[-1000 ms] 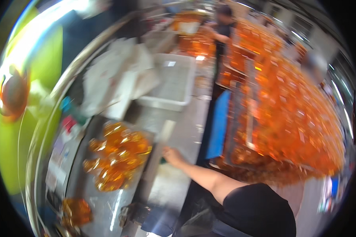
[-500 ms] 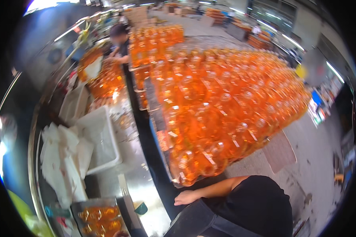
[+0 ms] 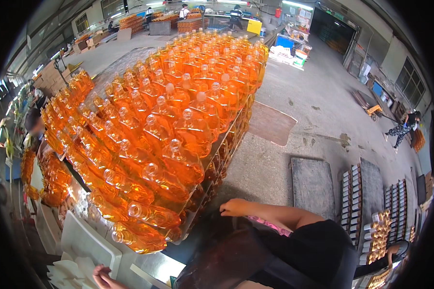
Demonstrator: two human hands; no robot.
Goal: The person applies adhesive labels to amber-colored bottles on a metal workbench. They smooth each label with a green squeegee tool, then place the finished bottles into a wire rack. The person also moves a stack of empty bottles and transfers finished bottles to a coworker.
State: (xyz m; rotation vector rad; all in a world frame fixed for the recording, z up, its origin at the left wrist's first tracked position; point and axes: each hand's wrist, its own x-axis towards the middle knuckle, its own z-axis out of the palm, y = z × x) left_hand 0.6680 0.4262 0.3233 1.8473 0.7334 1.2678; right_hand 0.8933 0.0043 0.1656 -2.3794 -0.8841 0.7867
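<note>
A big block of glass bottles (image 3: 178,130) filled with orange liquid stands in tight rows ahead of me, stacked in layers. My right hand (image 3: 234,208) is held beside the near right corner of the stack, apart from the bottles. Its fingers are curled in, and nothing shows in them. At the lower edge my left hand (image 3: 105,277) is partly cut off by the picture. Its fingers are bent but apart, with nothing seen between them. Close by are a white plastic tub (image 3: 89,243) and some crumpled white sheets (image 3: 72,274) on the metal bench.
A co-worker (image 3: 33,123) stands at the far left beside more orange bottles (image 3: 53,178). At the right, a person (image 3: 409,125) is near a pallet jack (image 3: 371,108). Dark boards (image 3: 313,185) and racks of small items (image 3: 351,204) lie on the floor. A brown sheet (image 3: 272,123) lies beside the stack.
My view has swung to the right, so the stack sits further left and the right-hand floor shows. The black tray of orange bottles at lower left has left view. My left hand has come further into view.
</note>
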